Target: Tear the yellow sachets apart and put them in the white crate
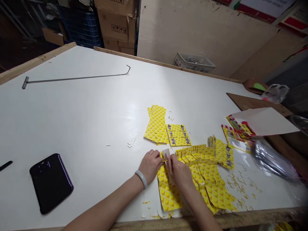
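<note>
White, glossy tabletop (91, 118) is filling most of the view. On its near side, a yellow, lattice-patterned paper sheet (167, 195) is lying flat under both hands. The right hand (181, 175) is closing its bent fingers around a pale, flat, narrow strip (166, 153) standing out above the sheet. The left hand (149, 165) is resting at the sheet's top edge, fingers curled close together near the strip; whether they are pinching anything I cannot tell.

At 3 o'clock from the hands, overlapping, slit yellow sheets (218, 184) are spreading out. Toward 12, a stack of yellow lattice-printed cards (157, 123) is lying beside a small yellow card with blue print (178, 135). Near 9, a black phone with purple edges (51, 183) is resting. Between 10 and 11, a thin metal hooked rod (77, 78) is lying. Farther off, toward 11, brown cardboard boxes (115, 27) are standing.
</note>
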Tool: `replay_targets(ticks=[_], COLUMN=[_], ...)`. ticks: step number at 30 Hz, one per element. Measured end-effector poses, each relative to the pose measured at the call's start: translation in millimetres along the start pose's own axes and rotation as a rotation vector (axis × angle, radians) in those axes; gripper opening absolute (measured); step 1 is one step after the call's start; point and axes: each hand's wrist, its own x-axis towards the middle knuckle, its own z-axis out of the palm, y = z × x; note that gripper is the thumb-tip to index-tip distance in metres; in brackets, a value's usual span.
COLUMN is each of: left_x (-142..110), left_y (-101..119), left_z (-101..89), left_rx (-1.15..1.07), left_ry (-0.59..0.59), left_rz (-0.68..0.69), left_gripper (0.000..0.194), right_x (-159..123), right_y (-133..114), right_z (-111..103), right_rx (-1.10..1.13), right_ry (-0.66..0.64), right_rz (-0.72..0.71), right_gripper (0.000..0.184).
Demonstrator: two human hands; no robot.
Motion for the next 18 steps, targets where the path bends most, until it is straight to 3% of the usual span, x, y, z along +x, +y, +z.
replay_targets(ticks=[5,10,12,15,16,18], left_x=[2,-9,-18,-27,-28,-27], left_y=[1,2,3,5,6,7], left_z=[-7.8,-27.0,-29.6,-21.9,-17.6,-9.9], left_rx=[-0.066,-0.13,-0.135,-0.055,-0.015,0.044], left_ry=[-0.046,-0.088,-0.131,-0.157,-0.144,-0.108], left_rz=[-0.037,-0.057,-0.001,0.058,0.053,0.029], left_gripper=[0.018,0.012,0.02,0.056,0.06,0.045], right_x=[-1,10,15,19,20,20], right_y=[-2,-8,-8,-5,-4,-3], right_z=[-4,-18,-21,-19,-18,-16], right_rx=[-0.084,-0.101,-0.098,-0.08,-0.072,-0.054], right_ry=[-0.139,-0.245,-0.268,-0.262,-0.256,-0.255], right_rz=[-0.074,-0.035,-0.055,-0.082,-0.08,-0.065], right_gripper=[0.018,0.012,0.01,0.012,0.014,0.019])
